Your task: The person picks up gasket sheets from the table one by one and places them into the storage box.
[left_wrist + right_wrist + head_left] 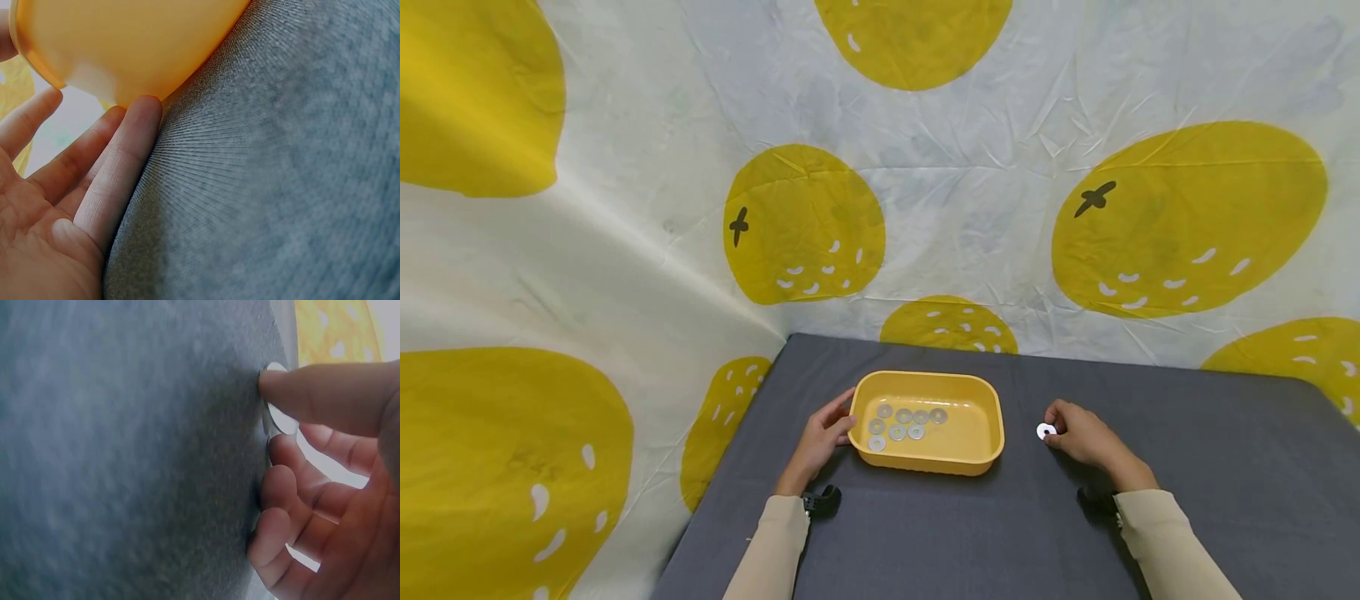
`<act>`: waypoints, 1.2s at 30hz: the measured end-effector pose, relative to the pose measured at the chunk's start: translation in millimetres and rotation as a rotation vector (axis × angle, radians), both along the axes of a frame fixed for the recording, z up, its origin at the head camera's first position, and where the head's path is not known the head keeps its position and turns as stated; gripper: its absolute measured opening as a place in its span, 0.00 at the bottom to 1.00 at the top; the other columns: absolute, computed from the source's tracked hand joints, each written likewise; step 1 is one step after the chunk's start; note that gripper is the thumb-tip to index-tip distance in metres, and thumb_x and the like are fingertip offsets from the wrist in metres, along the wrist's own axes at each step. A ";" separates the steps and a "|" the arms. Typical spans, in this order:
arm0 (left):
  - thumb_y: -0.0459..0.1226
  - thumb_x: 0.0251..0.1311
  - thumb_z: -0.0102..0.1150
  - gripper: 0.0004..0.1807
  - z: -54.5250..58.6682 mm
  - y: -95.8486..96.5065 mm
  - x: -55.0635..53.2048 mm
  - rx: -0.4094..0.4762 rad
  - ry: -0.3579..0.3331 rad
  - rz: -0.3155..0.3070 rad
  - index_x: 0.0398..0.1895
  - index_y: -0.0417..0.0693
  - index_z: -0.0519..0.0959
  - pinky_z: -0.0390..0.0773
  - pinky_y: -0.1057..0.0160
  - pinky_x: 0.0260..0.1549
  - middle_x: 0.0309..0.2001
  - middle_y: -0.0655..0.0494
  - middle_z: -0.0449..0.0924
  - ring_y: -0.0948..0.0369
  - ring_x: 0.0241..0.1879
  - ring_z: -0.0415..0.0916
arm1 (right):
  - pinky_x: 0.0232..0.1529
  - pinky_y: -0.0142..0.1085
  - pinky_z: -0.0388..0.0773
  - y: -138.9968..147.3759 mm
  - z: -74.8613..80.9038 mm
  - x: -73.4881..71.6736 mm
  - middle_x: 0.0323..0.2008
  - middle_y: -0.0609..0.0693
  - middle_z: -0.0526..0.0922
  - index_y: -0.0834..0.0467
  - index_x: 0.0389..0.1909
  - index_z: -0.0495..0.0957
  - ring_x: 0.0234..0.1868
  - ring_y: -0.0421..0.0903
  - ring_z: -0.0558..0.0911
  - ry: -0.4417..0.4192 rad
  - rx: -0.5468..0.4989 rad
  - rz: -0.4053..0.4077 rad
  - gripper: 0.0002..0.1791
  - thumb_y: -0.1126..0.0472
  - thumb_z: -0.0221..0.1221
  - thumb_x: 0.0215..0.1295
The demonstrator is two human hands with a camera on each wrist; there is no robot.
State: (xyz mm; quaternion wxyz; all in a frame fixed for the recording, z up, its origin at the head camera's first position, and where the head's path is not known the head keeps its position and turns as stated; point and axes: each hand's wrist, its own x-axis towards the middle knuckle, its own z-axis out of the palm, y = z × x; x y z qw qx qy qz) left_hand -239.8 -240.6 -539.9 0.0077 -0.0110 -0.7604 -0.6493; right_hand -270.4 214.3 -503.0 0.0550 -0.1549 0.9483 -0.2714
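A yellow plastic tray (925, 458) stands on the table, with several flat metal washers (897, 432) lying loose on the left part of its floor. My left hand (822, 433) touches the tray's left end. In the left wrist view its fairly straight fingers (103, 181) rest against the outer wall (125, 50). To the right of the tray, my right hand (1086, 437) pinches one washer (1041, 431) between thumb and fingertips. The right wrist view shows the thumb (331, 394) across that washer (282, 419), with the other fingers curled low by the tabletop.
A dark grey cloth (940, 533) covers the table. White fabric with yellow fruit prints (805, 225) hangs behind it and along its left side. Each wrist wears a black strap (823, 502) just beyond a beige sleeve (775, 542).
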 end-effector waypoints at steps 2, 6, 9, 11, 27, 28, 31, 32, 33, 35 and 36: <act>0.39 0.69 0.62 0.30 0.0 0.0 0.4 -0.003 0.003 -0.001 0.74 0.62 0.71 0.88 0.57 0.43 0.58 0.43 0.80 0.50 0.53 0.81 | 0.32 0.38 0.66 -1.0 1.0 1.6 0.31 0.51 0.74 0.59 0.40 0.73 0.30 0.46 0.72 0.011 0.005 -0.008 0.13 0.64 0.68 0.62; 0.39 0.70 0.62 0.29 0.7 0.1 1.0 -0.004 0.000 0.000 0.73 0.63 0.72 0.88 0.57 0.43 0.58 0.43 0.81 0.49 0.53 0.81 | 0.30 0.38 0.66 -4.4 5.7 5.7 0.31 0.50 0.75 0.58 0.40 0.72 0.29 0.46 0.73 0.001 0.013 -0.034 0.13 0.63 0.67 0.63; 0.38 0.70 0.62 0.29 1.0 0.0 0.6 0.006 -0.004 -0.001 0.74 0.62 0.72 0.88 0.56 0.43 0.58 0.43 0.80 0.48 0.53 0.81 | 0.30 0.38 0.67 -7.0 9.2 6.8 0.31 0.50 0.75 0.58 0.41 0.73 0.28 0.45 0.73 -0.006 0.016 -0.033 0.12 0.63 0.67 0.64; 0.37 0.70 0.61 0.29 1.5 0.3 0.3 0.016 -0.006 -0.002 0.74 0.61 0.71 0.88 0.56 0.43 0.58 0.42 0.80 0.47 0.54 0.81 | 0.29 0.39 0.68 -8.4 10.4 6.8 0.30 0.50 0.76 0.58 0.43 0.75 0.28 0.45 0.73 -0.015 0.009 -0.027 0.10 0.62 0.66 0.65; 0.41 0.69 0.63 0.30 4.3 -1.1 2.6 0.010 -0.013 -0.020 0.74 0.63 0.71 0.88 0.57 0.44 0.58 0.43 0.80 0.48 0.53 0.81 | 0.27 0.36 0.69 -4.2 4.6 3.2 0.27 0.49 0.78 0.62 0.48 0.82 0.26 0.44 0.73 -0.028 -0.096 0.006 0.15 0.66 0.68 0.61; 0.41 0.69 0.63 0.30 4.0 -1.2 2.4 0.010 -0.013 -0.020 0.74 0.63 0.71 0.88 0.57 0.44 0.58 0.43 0.80 0.49 0.53 0.81 | 0.27 0.36 0.69 -4.2 4.9 3.4 0.27 0.49 0.77 0.63 0.49 0.81 0.26 0.44 0.72 -0.023 -0.110 0.007 0.16 0.66 0.69 0.60; 0.40 0.69 0.63 0.30 2.7 -1.6 1.7 0.010 -0.016 -0.019 0.73 0.64 0.72 0.88 0.56 0.44 0.57 0.43 0.80 0.49 0.52 0.81 | 0.27 0.34 0.68 -5.5 6.4 3.9 0.27 0.49 0.77 0.63 0.48 0.80 0.26 0.43 0.73 -0.019 -0.154 -0.010 0.18 0.68 0.70 0.57; 0.40 0.69 0.63 0.30 2.3 -1.7 1.4 0.009 -0.016 -0.020 0.73 0.64 0.72 0.88 0.56 0.44 0.57 0.43 0.80 0.50 0.52 0.81 | 0.28 0.34 0.68 -6.0 7.2 4.2 0.27 0.49 0.78 0.63 0.48 0.80 0.27 0.43 0.73 -0.014 -0.167 -0.010 0.18 0.68 0.70 0.57; 0.41 0.69 0.63 0.30 2.0 -1.7 1.3 0.009 -0.015 -0.021 0.73 0.64 0.72 0.88 0.56 0.44 0.57 0.43 0.80 0.50 0.52 0.81 | 0.28 0.33 0.69 -6.5 7.8 4.0 0.27 0.49 0.78 0.62 0.48 0.80 0.27 0.43 0.73 -0.011 -0.180 -0.018 0.18 0.68 0.71 0.56; 0.41 0.69 0.63 0.30 1.6 -1.5 1.1 0.005 -0.011 -0.019 0.74 0.64 0.71 0.88 0.56 0.44 0.57 0.43 0.80 0.50 0.52 0.81 | 0.28 0.33 0.69 -7.8 9.7 4.0 0.28 0.49 0.78 0.62 0.48 0.80 0.27 0.42 0.73 -0.004 -0.200 -0.032 0.19 0.68 0.71 0.55; 0.41 0.69 0.63 0.30 1.4 -1.4 1.0 0.002 -0.008 -0.019 0.74 0.64 0.71 0.88 0.56 0.44 0.57 0.43 0.80 0.51 0.52 0.82 | 0.28 0.33 0.69 -8.3 10.5 4.0 0.28 0.49 0.78 0.62 0.48 0.80 0.27 0.42 0.73 0.001 -0.206 -0.031 0.19 0.68 0.71 0.55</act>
